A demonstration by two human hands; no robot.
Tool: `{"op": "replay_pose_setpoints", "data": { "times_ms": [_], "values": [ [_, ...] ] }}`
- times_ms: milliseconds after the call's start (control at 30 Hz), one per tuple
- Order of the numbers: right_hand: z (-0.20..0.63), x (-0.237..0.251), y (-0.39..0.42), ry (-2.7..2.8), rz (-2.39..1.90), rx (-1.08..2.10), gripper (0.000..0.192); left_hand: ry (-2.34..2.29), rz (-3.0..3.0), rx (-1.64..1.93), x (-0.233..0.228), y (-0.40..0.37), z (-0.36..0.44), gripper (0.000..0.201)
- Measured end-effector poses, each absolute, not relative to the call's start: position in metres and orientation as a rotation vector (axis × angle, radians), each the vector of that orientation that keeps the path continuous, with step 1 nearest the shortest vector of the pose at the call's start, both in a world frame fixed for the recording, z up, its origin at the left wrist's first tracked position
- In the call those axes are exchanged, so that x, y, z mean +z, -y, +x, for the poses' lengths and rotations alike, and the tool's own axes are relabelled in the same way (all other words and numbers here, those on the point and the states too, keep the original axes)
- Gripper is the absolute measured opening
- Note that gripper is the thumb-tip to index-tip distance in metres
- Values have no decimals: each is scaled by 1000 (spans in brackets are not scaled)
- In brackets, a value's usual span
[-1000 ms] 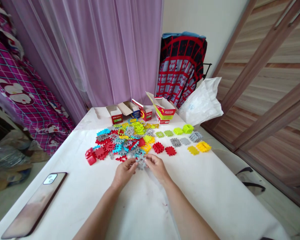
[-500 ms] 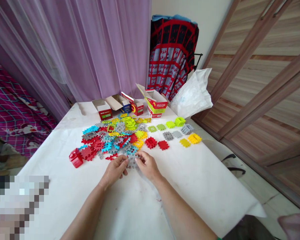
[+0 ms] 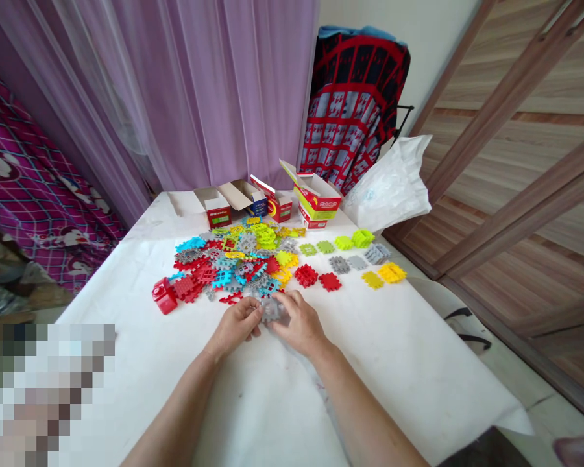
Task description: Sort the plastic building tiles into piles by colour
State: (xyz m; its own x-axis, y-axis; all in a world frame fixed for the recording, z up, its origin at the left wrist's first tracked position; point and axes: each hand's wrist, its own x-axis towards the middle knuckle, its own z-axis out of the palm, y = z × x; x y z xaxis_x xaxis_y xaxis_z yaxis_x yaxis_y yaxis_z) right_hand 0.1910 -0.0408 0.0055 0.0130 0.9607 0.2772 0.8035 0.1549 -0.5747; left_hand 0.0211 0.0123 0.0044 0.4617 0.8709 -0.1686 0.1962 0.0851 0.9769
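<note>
Head view: both hands pinch grey tile (image 3: 271, 310) near table's (image 3: 394, 363) middle.

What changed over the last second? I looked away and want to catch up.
Little. Both hands, left and right, stay together on the grey pieces at the near edge of the pile, fingers shifting slightly. The sorted pieces, boxes and bag kept their places; only the camera swung.

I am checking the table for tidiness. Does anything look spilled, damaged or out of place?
Nothing looks damaged. The mixed pile of plastic pieces lies loose behind the left hand and right hand, which hold a grey piece. The small boxes stand open and tilted.
</note>
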Motion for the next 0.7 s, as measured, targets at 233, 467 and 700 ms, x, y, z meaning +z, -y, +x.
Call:
{"op": "replay_pose_setpoints", "data": {
  "times_ms": [233, 467, 700],
  "values": [
    [190, 0, 43, 1802, -1637, 327, 55, -918, 1413, 592, 5, -14, 15, 47],
    [197, 6, 46, 1900, -1698, 210, 53, -957, 1459, 578, 5, -12, 18, 43],
    [227, 8, 57, 1749, -1741, 199, 54, -1012, 1498, 558, 9, -11, 19, 44]
  ]
}}
